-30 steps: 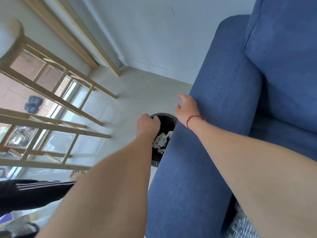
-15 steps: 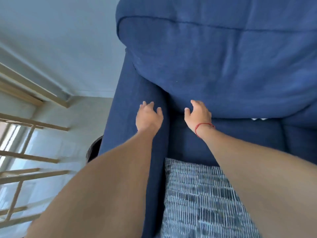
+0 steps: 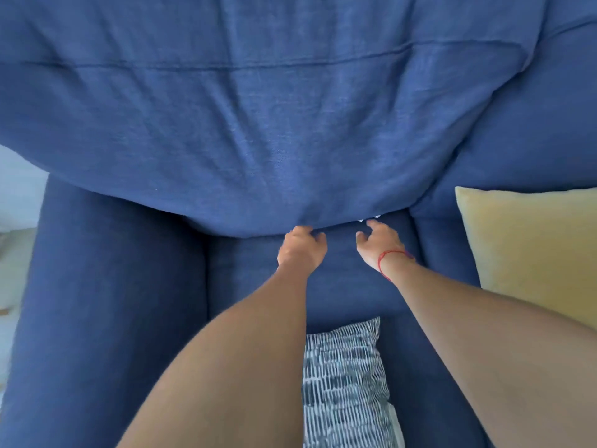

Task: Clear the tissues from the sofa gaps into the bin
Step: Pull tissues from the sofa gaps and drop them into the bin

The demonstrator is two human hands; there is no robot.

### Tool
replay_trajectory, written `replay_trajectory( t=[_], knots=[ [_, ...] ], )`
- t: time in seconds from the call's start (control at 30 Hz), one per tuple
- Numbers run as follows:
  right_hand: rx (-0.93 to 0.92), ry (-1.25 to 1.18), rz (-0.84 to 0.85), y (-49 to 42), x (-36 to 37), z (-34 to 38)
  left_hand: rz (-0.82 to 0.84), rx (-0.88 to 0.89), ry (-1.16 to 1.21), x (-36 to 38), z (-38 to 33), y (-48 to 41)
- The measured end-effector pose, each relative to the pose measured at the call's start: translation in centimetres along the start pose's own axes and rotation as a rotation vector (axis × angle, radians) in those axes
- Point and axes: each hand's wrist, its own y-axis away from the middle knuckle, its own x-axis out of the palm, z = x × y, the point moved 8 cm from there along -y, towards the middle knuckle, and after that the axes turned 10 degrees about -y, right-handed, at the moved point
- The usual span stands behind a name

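Note:
I face a blue sofa whose big back cushion (image 3: 274, 124) bulges over the seat cushion (image 3: 339, 286). A sliver of white tissue (image 3: 371, 218) peeks from the gap under the back cushion. My left hand (image 3: 302, 248) rests at the lower edge of the back cushion, fingers curled against the fabric; whether it grips the fabric I cannot tell. My right hand (image 3: 378, 244), with a red string on the wrist, hovers just below the tissue, fingers apart and empty. The bin is out of view.
The sofa's left armrest (image 3: 113, 302) runs down the left side. A yellow cushion (image 3: 529, 250) leans at the right. A patterned blue-and-white cushion (image 3: 345, 383) lies on the seat between my forearms. Pale floor shows at the far left edge.
My view swung right from the bin beside the armrest to the sofa seat. Both hands moved from over the bin to the gap under the back cushion, the right hand nearing the tissue.

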Motion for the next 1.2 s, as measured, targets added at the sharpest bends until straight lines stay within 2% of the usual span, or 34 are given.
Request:
replay_trajectory(
  t=[0.13,0.27,0.4,0.63,0.8,0.9,1.07,1.2],
  knots=[
    [0.057,-0.174,-0.068,-5.1,-0.4,-3.7,0.063,-0.019,0.115,6.0,-1.9,-4.3],
    [0.073,-0.304,-0.096,-9.4,-0.5,-5.8,0.054,0.003,0.221,11.3,-4.4,-7.9],
    [0.057,-0.326,-0.11,-12.9,-0.2,-6.2,0.019,-0.126,0.287,14.0,-4.9,-10.7],
    [0.217,-0.237,-0.077,-16.2,0.8,-7.2,0.055,-0.273,0.302,16.3,-4.1,-14.2],
    [0.237,-0.212,-0.12,-17.4,0.7,-7.5,0.056,-0.359,0.254,15.4,-4.7,-13.9],
    [0.228,-0.202,-0.169,-17.4,0.6,-7.5,0.003,-0.407,0.33,15.4,-4.5,-14.2],
    [0.177,-0.234,-0.142,-16.8,0.3,-7.2,-0.03,-0.375,0.29,15.0,-4.6,-14.1],
    [0.086,-0.327,-0.146,-16.3,-0.3,-7.4,-0.037,-0.277,0.285,14.4,-5.1,-13.3]
  ],
)
